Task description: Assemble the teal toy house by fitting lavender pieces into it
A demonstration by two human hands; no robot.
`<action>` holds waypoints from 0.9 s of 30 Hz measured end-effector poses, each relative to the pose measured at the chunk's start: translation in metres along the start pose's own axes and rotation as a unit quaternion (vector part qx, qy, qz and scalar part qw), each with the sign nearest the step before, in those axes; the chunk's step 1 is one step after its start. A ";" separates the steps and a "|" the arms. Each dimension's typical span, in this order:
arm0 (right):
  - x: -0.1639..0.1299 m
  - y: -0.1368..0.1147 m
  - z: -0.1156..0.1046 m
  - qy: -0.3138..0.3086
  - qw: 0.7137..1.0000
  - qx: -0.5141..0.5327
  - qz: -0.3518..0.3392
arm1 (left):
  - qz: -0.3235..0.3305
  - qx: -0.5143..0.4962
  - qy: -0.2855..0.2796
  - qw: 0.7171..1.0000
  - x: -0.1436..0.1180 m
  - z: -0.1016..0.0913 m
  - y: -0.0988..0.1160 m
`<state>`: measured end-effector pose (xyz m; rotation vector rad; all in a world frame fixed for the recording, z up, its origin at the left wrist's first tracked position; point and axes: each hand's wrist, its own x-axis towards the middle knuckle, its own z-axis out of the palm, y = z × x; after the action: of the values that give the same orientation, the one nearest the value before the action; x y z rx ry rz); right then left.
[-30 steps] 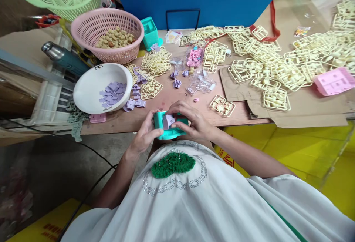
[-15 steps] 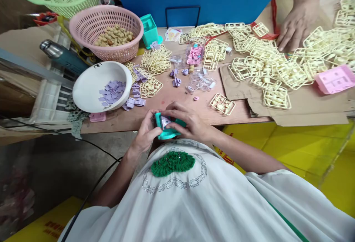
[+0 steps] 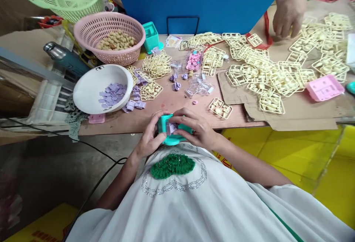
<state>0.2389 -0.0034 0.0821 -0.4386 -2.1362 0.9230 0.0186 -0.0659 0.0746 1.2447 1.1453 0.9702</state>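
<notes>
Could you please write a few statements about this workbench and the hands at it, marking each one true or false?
1. The left hand holds the teal piece. True.
2. The right hand lies flat on the table. False: the right hand has its fingers on the lilac part at the teal piece.
3. The pink basket is farther from the person than the white bowl. True.
4. The white bowl holds pink pieces. False: lilac pieces lie in it.
5. Another person's hand is near the cream frames on the right side of the picture. True.
</notes>
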 end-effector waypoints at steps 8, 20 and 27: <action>0.001 -0.009 0.003 0.066 0.997 -0.027 -0.015 | 0.064 0.051 0.063 0.995 -0.004 0.005 0.017; 0.002 0.005 0.023 0.074 0.984 -0.151 0.061 | 0.188 0.240 0.161 0.939 0.010 -0.004 -0.021; 0.004 0.022 0.023 -0.086 0.960 -0.251 0.092 | 0.210 0.397 0.123 0.885 0.009 -0.017 -0.021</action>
<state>0.2196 0.0032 0.0574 -0.8457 -2.5222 0.5159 0.0025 -0.0556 0.0528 2.1427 1.5941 1.0221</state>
